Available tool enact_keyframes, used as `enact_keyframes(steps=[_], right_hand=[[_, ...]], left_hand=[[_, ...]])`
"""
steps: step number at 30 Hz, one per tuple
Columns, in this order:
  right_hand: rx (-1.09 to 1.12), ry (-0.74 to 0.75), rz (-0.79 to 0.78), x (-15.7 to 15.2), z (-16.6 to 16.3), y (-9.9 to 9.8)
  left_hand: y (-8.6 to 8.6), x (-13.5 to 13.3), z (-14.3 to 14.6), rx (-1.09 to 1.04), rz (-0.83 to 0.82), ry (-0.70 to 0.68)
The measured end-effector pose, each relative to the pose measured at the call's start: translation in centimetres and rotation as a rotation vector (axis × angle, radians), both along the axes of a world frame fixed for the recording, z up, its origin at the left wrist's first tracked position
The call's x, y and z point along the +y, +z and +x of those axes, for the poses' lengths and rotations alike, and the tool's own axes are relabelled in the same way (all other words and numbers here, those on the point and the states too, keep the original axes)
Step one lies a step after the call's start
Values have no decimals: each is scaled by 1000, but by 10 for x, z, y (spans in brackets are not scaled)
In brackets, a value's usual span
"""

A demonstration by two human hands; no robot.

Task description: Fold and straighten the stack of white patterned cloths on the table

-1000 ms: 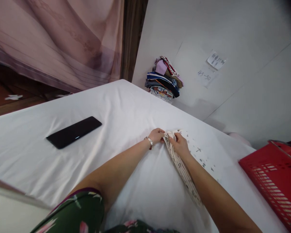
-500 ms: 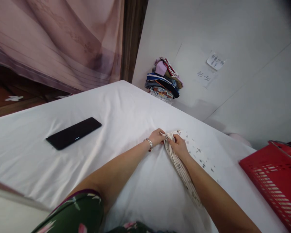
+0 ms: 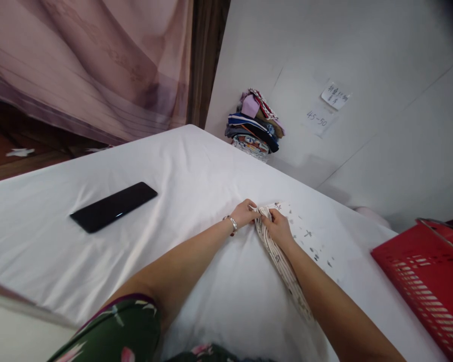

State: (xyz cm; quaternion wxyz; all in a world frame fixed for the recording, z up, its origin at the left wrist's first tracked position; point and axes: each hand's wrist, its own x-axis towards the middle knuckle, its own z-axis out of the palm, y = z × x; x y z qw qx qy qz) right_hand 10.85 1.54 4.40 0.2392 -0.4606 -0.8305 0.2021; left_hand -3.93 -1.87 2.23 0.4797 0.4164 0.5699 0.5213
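A pale garment (image 3: 279,261) with beige stripes and small dark prints lies on the white-covered table, partly gathered into folds. Its flatter white part, printed with grey-green shapes, spreads beyond my right forearm. My left hand (image 3: 245,213), a bracelet at its wrist, pinches the garment's far left corner. Close beside it, my right hand (image 3: 279,226) grips the bunched striped edge between thumb and fingers. The fingertips of both hands nearly meet at that corner. Part of the cloth is hidden under my right hand and forearm.
A black phone (image 3: 114,206) lies on the white sheet (image 3: 189,166) to the left. Folded clothes (image 3: 253,123) are stacked past the table's far edge, by the wall. At the right stands a red plastic basket (image 3: 423,281). Pink curtains (image 3: 98,60) hang at the upper left.
My left fingers have shifted slightly to the right along the garment's corner. Otherwise the hands, cloth and surroundings look almost the same.
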Motion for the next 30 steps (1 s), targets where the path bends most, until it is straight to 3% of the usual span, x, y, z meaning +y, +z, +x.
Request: enact_keyframes(steps=[9, 16, 20, 26, 30], right_hand=[[-39, -85, 67, -10, -6, 10], [-251, -21, 190, -19, -15, 15], [-282, -17, 158, -17, -15, 14], [-303, 61, 138, -24, -13, 13], [-247, 128, 33, -30, 9, 5]], left_hand=[[-3, 3, -1, -28, -84, 56], [7, -2, 2, -105, -94, 71], [14, -4, 0, -156, -94, 20], [12, -4, -2, 49, -113, -18], [8, -1, -1, 78, -118, 1]])
